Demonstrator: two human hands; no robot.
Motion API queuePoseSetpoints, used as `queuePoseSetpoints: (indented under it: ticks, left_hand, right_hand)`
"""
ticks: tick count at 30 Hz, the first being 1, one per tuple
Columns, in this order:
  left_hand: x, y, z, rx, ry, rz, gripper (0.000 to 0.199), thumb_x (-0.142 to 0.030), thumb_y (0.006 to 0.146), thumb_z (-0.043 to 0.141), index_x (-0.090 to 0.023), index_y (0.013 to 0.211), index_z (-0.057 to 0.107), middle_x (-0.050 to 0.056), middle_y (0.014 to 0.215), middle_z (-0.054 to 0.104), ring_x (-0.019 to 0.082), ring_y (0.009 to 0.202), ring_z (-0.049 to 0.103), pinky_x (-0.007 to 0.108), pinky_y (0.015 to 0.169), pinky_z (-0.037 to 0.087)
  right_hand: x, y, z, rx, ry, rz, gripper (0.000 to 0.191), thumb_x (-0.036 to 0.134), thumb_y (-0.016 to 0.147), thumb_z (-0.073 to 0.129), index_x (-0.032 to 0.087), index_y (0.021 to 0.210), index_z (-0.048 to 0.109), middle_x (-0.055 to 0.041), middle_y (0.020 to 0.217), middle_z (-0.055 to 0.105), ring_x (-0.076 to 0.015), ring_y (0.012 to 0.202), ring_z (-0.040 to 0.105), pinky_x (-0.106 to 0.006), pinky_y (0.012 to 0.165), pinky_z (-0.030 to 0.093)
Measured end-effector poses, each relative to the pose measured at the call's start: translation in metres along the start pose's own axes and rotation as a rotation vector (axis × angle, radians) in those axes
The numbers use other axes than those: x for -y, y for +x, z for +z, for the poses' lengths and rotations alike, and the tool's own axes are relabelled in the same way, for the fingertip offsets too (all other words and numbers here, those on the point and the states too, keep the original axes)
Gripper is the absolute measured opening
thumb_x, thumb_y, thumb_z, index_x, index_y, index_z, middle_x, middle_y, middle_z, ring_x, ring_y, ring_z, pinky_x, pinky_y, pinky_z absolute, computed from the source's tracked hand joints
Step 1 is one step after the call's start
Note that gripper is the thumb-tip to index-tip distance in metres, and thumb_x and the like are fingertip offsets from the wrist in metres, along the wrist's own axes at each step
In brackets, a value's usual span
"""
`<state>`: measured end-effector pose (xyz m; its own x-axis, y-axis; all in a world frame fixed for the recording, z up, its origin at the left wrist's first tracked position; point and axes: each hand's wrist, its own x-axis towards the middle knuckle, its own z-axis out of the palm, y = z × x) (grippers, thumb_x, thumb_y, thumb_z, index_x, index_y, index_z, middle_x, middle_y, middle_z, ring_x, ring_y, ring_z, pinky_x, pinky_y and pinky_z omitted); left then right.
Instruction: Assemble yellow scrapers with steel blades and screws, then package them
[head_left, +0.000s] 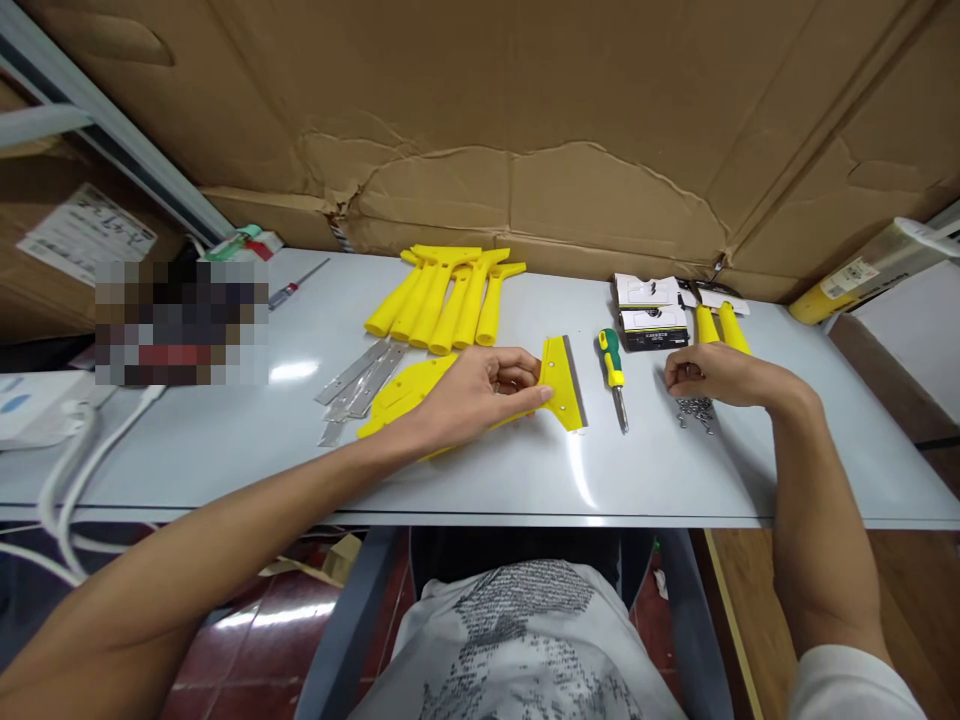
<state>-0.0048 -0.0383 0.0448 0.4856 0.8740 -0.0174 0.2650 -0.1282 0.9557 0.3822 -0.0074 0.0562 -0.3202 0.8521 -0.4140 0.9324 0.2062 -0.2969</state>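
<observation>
My left hand [487,393] is closed around a yellow scraper [561,385], thumb on its head. A grey metal blade runs along the head's right edge, and two small holes or screws show in the plastic. My right hand [712,374] hovers at a small pile of screws [696,410], its fingertips pinched together; whatever may be between them is hidden. A green and yellow screwdriver [611,362] lies between the two hands, tip toward me. Under and beside my left forearm are flat yellow plastic plates [409,392] and several loose metal blades [361,382].
Several yellow scraper handles [442,300] are piled at the back. Two small boxes [651,312] and more yellow-handled scrapers [720,322] sit behind my right hand. Another screwdriver [289,290] lies back left. White cables [71,500] hang at left; a cardboard wall [510,190] closes the back.
</observation>
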Motion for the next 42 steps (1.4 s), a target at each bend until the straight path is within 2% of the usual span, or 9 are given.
queuePoseSetpoints:
  ticks: [2,5,7,9,13,17,31,36,42]
  left_hand:
    - [-0.001,-0.001,0.0,0.011,0.016,0.005,0.033,-0.048,0.084,0.081,-0.017,0.095,0.075,0.006,0.094,0.08,0.017,0.083,0.074,0.028,0.077,0.058]
    - [-0.002,-0.001,0.0,0.027,0.036,0.017,0.033,-0.048,0.086,0.08,-0.017,0.096,0.077,0.007,0.097,0.081,0.018,0.085,0.075,0.028,0.078,0.06]
    - [-0.003,-0.002,0.001,0.041,0.045,0.026,0.032,-0.047,0.086,0.08,-0.017,0.098,0.077,0.006,0.097,0.082,0.018,0.085,0.076,0.029,0.079,0.061]
    - [-0.003,-0.003,0.002,0.065,0.044,0.031,0.031,-0.046,0.087,0.08,-0.017,0.098,0.078,0.006,0.095,0.083,0.018,0.085,0.076,0.03,0.083,0.061]
    - [-0.005,-0.005,0.007,0.122,0.05,0.05,0.027,-0.042,0.089,0.077,-0.017,0.1,0.078,0.005,0.098,0.083,0.019,0.091,0.079,0.032,0.09,0.062]
    - [-0.005,-0.007,0.01,0.156,0.06,0.057,0.022,-0.036,0.089,0.076,-0.017,0.1,0.078,0.005,0.101,0.084,0.02,0.095,0.08,0.032,0.09,0.062]
    - [-0.006,-0.009,0.015,0.142,0.086,0.049,0.019,-0.035,0.088,0.076,-0.018,0.097,0.078,0.004,0.096,0.083,0.018,0.09,0.079,0.03,0.086,0.061]
    - [-0.005,-0.009,0.013,0.125,0.123,0.068,0.021,-0.037,0.088,0.076,-0.018,0.095,0.078,0.004,0.093,0.082,0.018,0.086,0.077,0.03,0.083,0.059]
    - [-0.005,-0.007,0.01,0.094,0.141,0.091,0.022,-0.038,0.088,0.075,-0.017,0.095,0.079,0.004,0.09,0.082,0.017,0.082,0.075,0.03,0.081,0.057]
  right_hand:
    - [0.006,-0.002,-0.003,-0.048,0.013,-0.03,0.014,0.033,0.089,0.066,0.022,0.09,0.073,-0.0056,0.09,0.077,-0.0206,0.078,0.065,-0.035,0.071,0.048]
    - [0.03,-0.004,-0.003,-0.282,0.156,-0.097,0.019,0.04,0.093,0.069,0.022,0.093,0.076,-0.0055,0.091,0.078,-0.0202,0.08,0.068,-0.036,0.076,0.05]
    - [0.053,-0.001,0.006,-0.42,0.43,-0.159,0.024,0.045,0.089,0.079,0.021,0.091,0.077,-0.0062,0.089,0.078,-0.0194,0.079,0.071,-0.035,0.074,0.053]
    - [0.078,0.004,0.022,-0.468,0.741,-0.233,0.028,0.045,0.081,0.089,0.021,0.09,0.079,-0.0055,0.084,0.077,-0.0179,0.072,0.07,-0.032,0.064,0.053]
    - [0.116,0.014,0.057,-0.349,1.055,-0.363,0.026,0.042,0.077,0.095,0.022,0.089,0.083,-0.0024,0.074,0.074,-0.0143,0.063,0.066,-0.028,0.053,0.046]
    - [0.132,0.016,0.071,-0.271,1.205,-0.394,0.026,0.041,0.076,0.096,0.023,0.087,0.08,0.0039,0.062,0.065,-0.0083,0.053,0.051,-0.026,0.052,0.04]
    - [0.136,0.014,0.078,-0.102,1.372,-0.322,0.03,0.043,0.073,0.099,0.024,0.083,0.078,0.0005,0.077,0.066,-0.0099,0.062,0.046,-0.028,0.056,0.034]
    - [0.131,0.011,0.073,-0.058,1.359,-0.359,0.035,0.059,0.089,0.083,0.024,0.092,0.082,-0.0031,0.085,0.067,-0.0143,0.071,0.05,-0.032,0.067,0.042]
    - [0.127,0.008,0.071,-0.08,1.296,-0.393,0.034,0.058,0.093,0.078,0.025,0.089,0.081,-0.0034,0.086,0.066,-0.0159,0.077,0.051,-0.034,0.078,0.044]
